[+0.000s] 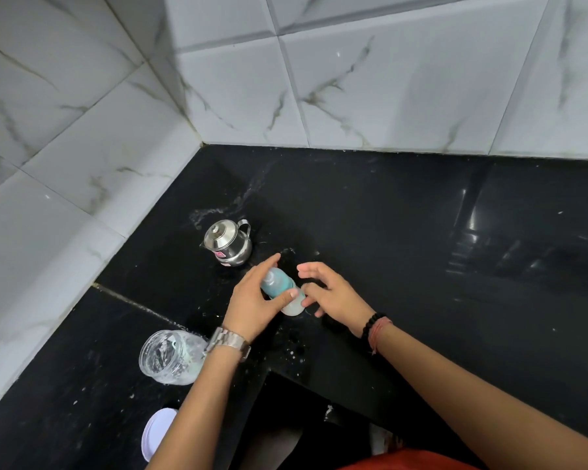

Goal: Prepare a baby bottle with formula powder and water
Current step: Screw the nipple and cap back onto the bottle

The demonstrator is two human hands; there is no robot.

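Note:
A baby bottle [280,286] with a teal collar and a clear cap stands on the black counter [404,232], its lower part white with milky liquid. My left hand [255,300] grips it, thumb across the front and forefinger stretched along the far side. My right hand [330,293] hovers just right of the bottle with its fingers spread and relaxed, holding nothing. A small steel kettle [227,243] with a lid stands behind the bottle. A clear glass jar [170,356] dusted with white powder stands open at the lower left, partly behind my left wrist.
A white jar lid [157,432] lies at the counter's near left edge. White powder specks and water splashes dot the counter. Marble-pattern wall tiles [387,79] close the back and left sides. The counter has a stepped front edge near my arms.

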